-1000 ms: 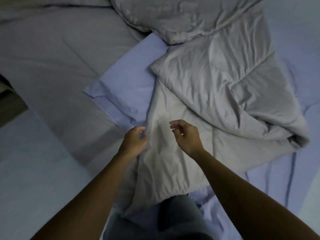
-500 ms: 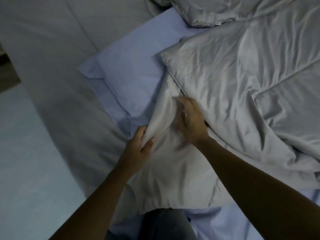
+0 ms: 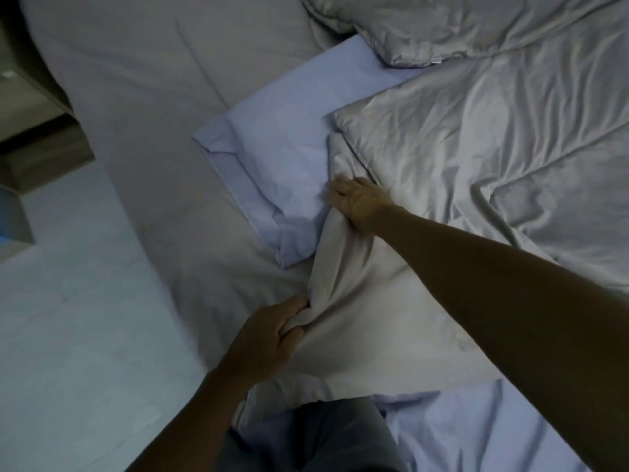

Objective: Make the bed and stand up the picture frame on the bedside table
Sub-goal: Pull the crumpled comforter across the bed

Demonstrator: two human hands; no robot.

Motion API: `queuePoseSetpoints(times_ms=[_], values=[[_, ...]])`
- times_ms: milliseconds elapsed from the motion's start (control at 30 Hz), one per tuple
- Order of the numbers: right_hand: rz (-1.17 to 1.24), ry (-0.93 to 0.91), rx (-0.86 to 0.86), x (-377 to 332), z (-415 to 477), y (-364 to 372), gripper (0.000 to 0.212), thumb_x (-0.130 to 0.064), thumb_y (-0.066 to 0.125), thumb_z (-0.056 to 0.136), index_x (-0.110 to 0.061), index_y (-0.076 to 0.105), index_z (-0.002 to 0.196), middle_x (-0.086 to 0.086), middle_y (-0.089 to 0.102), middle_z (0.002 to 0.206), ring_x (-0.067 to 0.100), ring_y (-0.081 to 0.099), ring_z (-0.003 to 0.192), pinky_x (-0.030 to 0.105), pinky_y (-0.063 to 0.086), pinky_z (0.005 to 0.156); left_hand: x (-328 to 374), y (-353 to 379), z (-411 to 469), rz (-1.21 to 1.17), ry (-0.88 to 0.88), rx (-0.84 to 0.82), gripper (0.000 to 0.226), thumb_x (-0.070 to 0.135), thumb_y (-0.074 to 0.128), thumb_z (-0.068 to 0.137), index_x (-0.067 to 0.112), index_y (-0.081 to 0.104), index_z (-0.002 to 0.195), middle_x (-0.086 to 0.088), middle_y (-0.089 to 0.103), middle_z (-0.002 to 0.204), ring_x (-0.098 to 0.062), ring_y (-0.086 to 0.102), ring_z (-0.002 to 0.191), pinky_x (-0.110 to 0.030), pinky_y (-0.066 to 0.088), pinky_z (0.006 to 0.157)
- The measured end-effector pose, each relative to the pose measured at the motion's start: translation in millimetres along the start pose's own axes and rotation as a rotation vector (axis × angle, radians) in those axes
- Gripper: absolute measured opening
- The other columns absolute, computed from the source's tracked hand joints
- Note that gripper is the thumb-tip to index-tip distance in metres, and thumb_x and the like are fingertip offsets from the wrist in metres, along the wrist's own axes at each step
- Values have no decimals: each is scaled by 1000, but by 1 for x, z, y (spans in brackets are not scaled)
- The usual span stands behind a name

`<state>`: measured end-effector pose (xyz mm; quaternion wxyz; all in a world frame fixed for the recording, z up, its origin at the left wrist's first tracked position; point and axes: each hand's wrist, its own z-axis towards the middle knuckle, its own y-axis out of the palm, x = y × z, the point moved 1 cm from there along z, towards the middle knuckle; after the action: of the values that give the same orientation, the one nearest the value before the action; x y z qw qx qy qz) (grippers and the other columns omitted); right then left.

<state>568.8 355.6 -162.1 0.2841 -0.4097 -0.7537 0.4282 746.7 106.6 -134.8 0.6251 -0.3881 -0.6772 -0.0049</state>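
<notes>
A crumpled grey duvet (image 3: 493, 137) lies folded over itself across the right half of the bed. My left hand (image 3: 272, 338) is clenched on its near edge, bunching the cloth. My right hand (image 3: 357, 201) grips the same edge further up, where it meets a pale lilac pillow (image 3: 282, 165). The strip of duvet between my two hands is pulled into a ridge. A grey fitted sheet (image 3: 136, 97) covers the left of the mattress. No picture frame is in view.
A grey pillow (image 3: 442, 25) lies at the top, partly on the duvet. A lilac sheet (image 3: 459, 430) shows at the bottom right. A wooden bedside unit (image 3: 30, 131) stands at the far left. Pale floor (image 3: 68, 318) runs beside the bed. My knee (image 3: 306, 434) is at the bottom.
My right hand has slid further up the duvet's edge toward the lilac pillow. My left hand has stayed clenched on the edge lower down. The view has shifted closer.
</notes>
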Motion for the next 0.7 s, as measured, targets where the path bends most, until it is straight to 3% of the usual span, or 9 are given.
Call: queuePoseSetpoints(times_ms=[100, 200, 300, 400, 467, 533, 633, 700], values=[[-106, 58, 19, -7, -9, -12, 51, -22, 31, 106, -18, 23, 156, 12, 17, 165, 29, 14, 153, 42, 18, 120, 10, 3, -21, -7, -21, 8, 20, 23, 50, 90, 32, 56, 107, 27, 61, 77, 6, 61, 71, -7, 43, 64], [-164, 107, 250, -14, -33, -25, 43, -27, 59, 94, -12, 55, 133, 20, 54, 135, 36, 52, 124, 40, 39, 105, 8, 10, -45, 6, -87, 9, 29, 13, 55, 93, 40, 46, 99, 22, 61, 70, 2, 59, 62, -9, 38, 56], [-160, 223, 243, -19, -77, -25, 30, -31, 56, 93, -10, 63, 114, 16, 61, 117, 35, 53, 111, 42, 38, 98, -1, 19, -68, 33, -150, -16, 27, 26, 56, 94, 46, 41, 104, 14, 63, 77, -2, 62, 67, -19, 44, 58], [-83, 335, 341, -23, -138, -9, 25, -29, 72, 80, -7, 73, 91, 20, 65, 93, 38, 59, 89, 42, 39, 82, -2, 28, -85, 64, -197, -25, 27, 48, 52, 96, 39, 42, 119, 1, 68, 93, -13, 65, 77, -31, 50, 67], [-62, 402, 370, -33, -184, 4, 31, -36, 73, 78, -6, 72, 89, 22, 61, 93, 39, 57, 88, 44, 37, 78, 3, 30, -93, 74, -200, -1, 38, 55, 52, 94, 32, 47, 124, 5, 68, 104, -17, 65, 88, -33, 53, 74], [-58, 466, 405, -53, -231, 12, 39, -45, 68, 82, -7, 72, 91, 22, 56, 102, 37, 54, 92, 45, 37, 80, 9, 31, -101, 115, -137, -1, 36, 55, 51, 95, 30, 53, 121, 5, 69, 104, -19, 65, 92, -35, 53, 77], [1, 498, 489, -85, -299, 29, 51, -53, 56, 90, -7, 69, 104, 20, 54, 119, 37, 53, 108, 47, 40, 94, 13, 30, -120, 183, -59, -24, 30, 46, 51, 96, 26, 59, 116, 0, 70, 104, -23, 65, 93, -32, 52, 78], [23, 526, 532, -113, -343, 41, 56, -57, 55, 94, -5, 66, 112, 18, 52, 130, 37, 47, 124, 48, 35, 106, 15, 30, -139, 222, 1, -25, 27, 31, 51, 96, 14, 62, 114, -7, 66, 106, -29, 63, 95, -32, 49, 80]])
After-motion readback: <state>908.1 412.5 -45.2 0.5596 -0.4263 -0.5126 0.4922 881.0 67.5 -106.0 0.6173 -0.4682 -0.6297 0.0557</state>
